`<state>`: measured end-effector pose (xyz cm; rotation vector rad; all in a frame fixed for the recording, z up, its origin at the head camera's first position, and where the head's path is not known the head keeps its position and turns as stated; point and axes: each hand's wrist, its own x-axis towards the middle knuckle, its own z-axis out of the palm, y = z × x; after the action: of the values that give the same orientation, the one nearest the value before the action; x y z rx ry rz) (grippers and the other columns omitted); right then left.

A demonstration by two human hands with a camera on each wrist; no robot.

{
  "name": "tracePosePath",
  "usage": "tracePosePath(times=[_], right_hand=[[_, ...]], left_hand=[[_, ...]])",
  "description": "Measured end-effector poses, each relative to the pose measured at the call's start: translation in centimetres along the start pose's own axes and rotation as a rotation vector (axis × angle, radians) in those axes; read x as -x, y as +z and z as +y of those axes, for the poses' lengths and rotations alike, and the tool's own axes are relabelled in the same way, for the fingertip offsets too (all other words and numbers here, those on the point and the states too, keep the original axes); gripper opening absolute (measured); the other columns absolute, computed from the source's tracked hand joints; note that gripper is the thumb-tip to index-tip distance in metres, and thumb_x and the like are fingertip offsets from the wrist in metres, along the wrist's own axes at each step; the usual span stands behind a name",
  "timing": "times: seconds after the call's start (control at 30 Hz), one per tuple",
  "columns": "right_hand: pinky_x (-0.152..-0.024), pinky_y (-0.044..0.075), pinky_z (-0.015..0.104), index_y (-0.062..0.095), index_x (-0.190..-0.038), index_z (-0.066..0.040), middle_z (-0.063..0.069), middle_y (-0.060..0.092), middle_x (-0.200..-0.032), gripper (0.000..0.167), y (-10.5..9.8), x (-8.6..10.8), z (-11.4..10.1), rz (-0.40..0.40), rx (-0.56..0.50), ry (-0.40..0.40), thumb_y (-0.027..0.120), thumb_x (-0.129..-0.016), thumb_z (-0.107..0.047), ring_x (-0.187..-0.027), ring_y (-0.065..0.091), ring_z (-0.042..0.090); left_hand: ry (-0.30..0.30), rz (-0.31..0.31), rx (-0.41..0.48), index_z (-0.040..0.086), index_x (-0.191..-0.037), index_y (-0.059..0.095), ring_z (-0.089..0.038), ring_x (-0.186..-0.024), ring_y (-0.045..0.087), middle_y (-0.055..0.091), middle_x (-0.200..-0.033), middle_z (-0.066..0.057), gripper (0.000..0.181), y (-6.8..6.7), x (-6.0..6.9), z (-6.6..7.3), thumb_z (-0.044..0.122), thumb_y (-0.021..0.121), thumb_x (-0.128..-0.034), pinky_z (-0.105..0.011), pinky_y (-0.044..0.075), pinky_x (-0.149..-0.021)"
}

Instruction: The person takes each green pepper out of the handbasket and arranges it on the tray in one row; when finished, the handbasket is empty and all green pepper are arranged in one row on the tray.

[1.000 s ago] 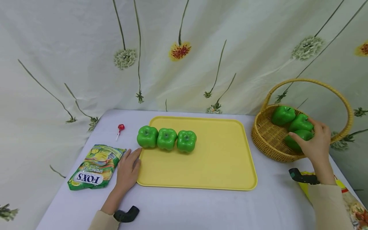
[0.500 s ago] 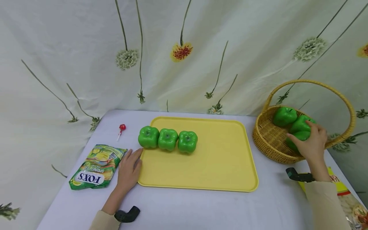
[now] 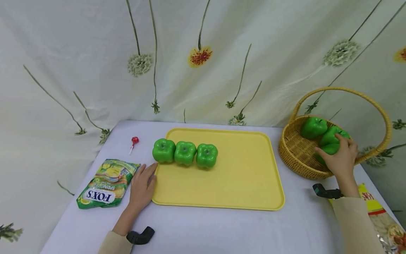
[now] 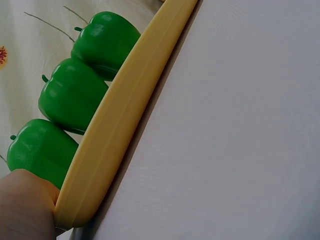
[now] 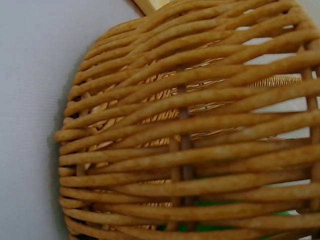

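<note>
On the right, my right hand point(image 3: 342, 157) reaches into a wicker basket point(image 3: 296, 165) and grips the nearest green bell pepper point(image 3: 330, 149) between thumb and fingers. Two more peppers, a middle one point(image 3: 331, 136) and a back one point(image 3: 314, 127), sit behind it. My left hand point(image 3: 142, 187) rests at the left edge of a yellow tray point(image 3: 222, 187), fingers extended. Three green bell peppers stand in a row along the tray's left half: left point(image 3: 164, 151), middle point(image 3: 185, 153) and right point(image 3: 207, 155). The right wrist view shows mostly basket weave point(image 5: 190, 135), so those fingers are hidden there.
Left of my left hand lies a green Fox's candy bag point(image 3: 106, 183), with a red lollipop point(image 3: 134, 140) behind it. A yellow food packet point(image 3: 375, 208) lies under my right forearm. The basket's tall handle point(image 3: 342, 89) arches over its opening.
My right hand has shifted slightly left and toward me within the basket, around the nearest pepper, which looks more tilted. My left hand and the tray peppers stay put.
</note>
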<state>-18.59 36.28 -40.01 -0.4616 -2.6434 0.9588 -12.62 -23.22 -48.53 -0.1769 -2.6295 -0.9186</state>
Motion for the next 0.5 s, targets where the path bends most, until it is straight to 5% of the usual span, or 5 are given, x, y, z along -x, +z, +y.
tracePosePath(times=[0.5], right_hand=[[-0.113, 0.014, 0.069, 0.019, -0.152, 0.006, 0.04, 0.011, -0.151, 0.082, 0.23, -0.21, 0.0, -0.033, 0.055, -0.001, 0.066, -0.086, -0.005, -0.141, 0.008, 0.055]], left_hand=[[0.001, -0.004, -0.018, -0.002, -0.137, 0.053, -0.052, -0.137, 0.033, 0.054, -0.139, -0.024, 0.043, 0.04, 0.0, -0.11, 0.001, 0.05, -0.0939, -0.07, 0.02, -0.109]])
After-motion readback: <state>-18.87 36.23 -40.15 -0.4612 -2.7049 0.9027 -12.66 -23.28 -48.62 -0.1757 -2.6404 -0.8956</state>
